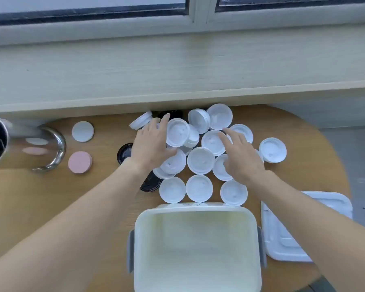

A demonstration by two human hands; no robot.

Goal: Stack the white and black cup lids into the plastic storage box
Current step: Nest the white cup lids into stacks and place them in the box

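Note:
Several white cup lids [200,163] lie scattered and overlapping on the round wooden table, beyond the plastic storage box [196,211], which holds no lids. Black lids [123,151] peek out at the left of the heap, one more black lid [151,183] under my left forearm. My left hand [151,144] lies flat at the heap's left side, fingers straight against a tilted white lid [178,132]. My right hand [239,157] hovers spread over the heap's right part, fingers extended above a white lid [211,141]. Neither hand grips anything.
The box's white cover [282,239] lies on the table to the right of the box. A shiny metal container [55,148] stands at the left, with a white coaster [82,131] and a pink coaster [80,162] beside it. A wooden sill runs behind the table.

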